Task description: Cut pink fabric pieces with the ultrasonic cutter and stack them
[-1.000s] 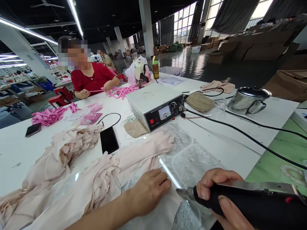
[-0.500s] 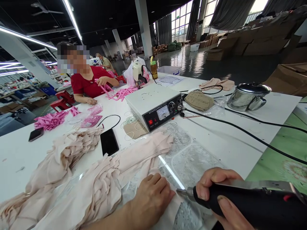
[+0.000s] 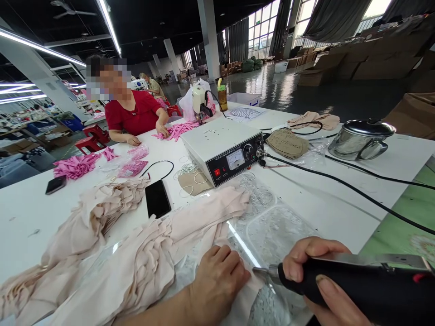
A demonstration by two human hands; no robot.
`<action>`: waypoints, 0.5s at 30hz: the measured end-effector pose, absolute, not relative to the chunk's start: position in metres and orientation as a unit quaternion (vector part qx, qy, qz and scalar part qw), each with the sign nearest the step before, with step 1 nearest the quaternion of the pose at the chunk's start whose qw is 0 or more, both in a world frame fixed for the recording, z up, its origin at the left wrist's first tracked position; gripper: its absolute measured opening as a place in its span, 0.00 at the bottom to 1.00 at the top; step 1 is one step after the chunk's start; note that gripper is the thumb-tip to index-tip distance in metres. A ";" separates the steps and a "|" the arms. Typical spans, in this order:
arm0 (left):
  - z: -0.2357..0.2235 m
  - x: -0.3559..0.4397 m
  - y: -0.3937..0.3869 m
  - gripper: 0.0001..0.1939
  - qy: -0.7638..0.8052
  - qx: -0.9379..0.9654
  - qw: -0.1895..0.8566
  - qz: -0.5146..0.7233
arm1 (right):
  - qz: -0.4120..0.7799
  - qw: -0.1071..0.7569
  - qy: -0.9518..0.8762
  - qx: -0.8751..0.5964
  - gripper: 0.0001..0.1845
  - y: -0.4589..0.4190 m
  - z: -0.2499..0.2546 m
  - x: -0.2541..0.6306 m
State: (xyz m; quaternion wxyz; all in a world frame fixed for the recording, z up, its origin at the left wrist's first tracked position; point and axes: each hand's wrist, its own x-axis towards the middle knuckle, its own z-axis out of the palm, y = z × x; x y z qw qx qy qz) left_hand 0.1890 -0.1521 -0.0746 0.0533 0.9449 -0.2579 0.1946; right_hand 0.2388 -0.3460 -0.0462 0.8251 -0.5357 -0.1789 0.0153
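Observation:
My left hand point(image 3: 219, 283) is closed, its curled fingers pressing a beige fabric piece point(image 3: 249, 294) onto the glassy sheet. My right hand point(image 3: 326, 271) grips a black ultrasonic hand tool point(image 3: 370, 287) lying sideways. The tool's slim metal tip point(image 3: 261, 270) points left and reaches the fabric just beside my left hand's fingers. Whether the tip touches the fabric I cannot tell. Beyond my left hand lies a long pile of beige fabric pieces point(image 3: 149, 249), and a second beige pile point(image 3: 98, 213) lies farther left.
A control box point(image 3: 234, 158) with a dial stands ahead, its black cable point(image 3: 340, 181) crossing rightward. A phone point(image 3: 158, 199) lies left of it, a lidded steel mug point(image 3: 356, 140) at right. Across the table sits a co-worker in red point(image 3: 132, 113) by pink strips point(image 3: 176, 131).
The view has swung slightly left. The co-worker's raised hand has come down onto the pink strips. My hands and the tool keep nearly the same pose at the fabric.

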 end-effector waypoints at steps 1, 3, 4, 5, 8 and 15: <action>-0.075 0.189 -0.152 0.09 -0.258 0.945 0.054 0.194 | 0.010 0.826 -0.177 -0.535 0.03 -0.345 -0.046 0.239; -0.077 0.188 -0.152 0.09 -0.258 0.945 0.054 0.193 | 0.002 0.827 -0.175 -0.534 0.04 -0.344 -0.046 0.240; -0.078 0.188 -0.151 0.09 -0.258 0.945 0.056 0.193 | -0.001 0.828 -0.175 -0.533 0.04 -0.342 -0.046 0.241; -0.078 0.188 -0.151 0.10 -0.259 0.945 0.058 0.193 | -0.002 0.826 -0.177 -0.535 0.04 -0.341 -0.047 0.242; -0.079 0.188 -0.152 0.10 -0.257 0.943 0.069 0.197 | -0.009 0.813 -0.196 -0.548 0.03 -0.337 -0.049 0.244; -0.080 0.187 -0.151 0.10 -0.257 0.944 0.073 0.194 | -0.024 0.819 -0.207 -0.534 0.03 -0.330 -0.053 0.246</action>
